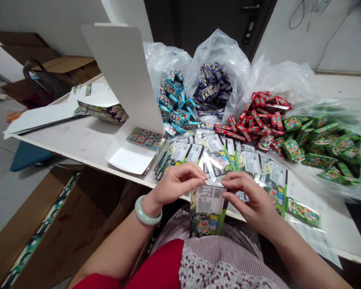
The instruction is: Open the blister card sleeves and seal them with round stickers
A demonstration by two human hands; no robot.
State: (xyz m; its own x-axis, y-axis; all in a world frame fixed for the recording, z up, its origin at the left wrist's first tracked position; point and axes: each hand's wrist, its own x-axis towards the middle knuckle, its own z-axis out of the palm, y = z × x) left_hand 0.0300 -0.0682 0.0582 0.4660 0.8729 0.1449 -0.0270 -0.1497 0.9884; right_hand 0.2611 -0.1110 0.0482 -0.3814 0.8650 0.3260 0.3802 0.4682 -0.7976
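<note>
While left hand (pixel 177 181) and right hand (pixel 255 200) pinch a printed packet (pixel 209 206), white table (pixel 78 138) ahead, dark door (pixel 198 20) beyond

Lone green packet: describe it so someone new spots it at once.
On the right half of the white table, find the green pile. In the picture, look below it, near the table's front edge, to the right of the right hand. The green packet there lies alone; the other green ones are heaped together.

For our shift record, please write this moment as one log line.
left hand: pinches printed packet, top edge | right hand: same edge | table: blue packs, purple packs, red packs, green packs
</note>
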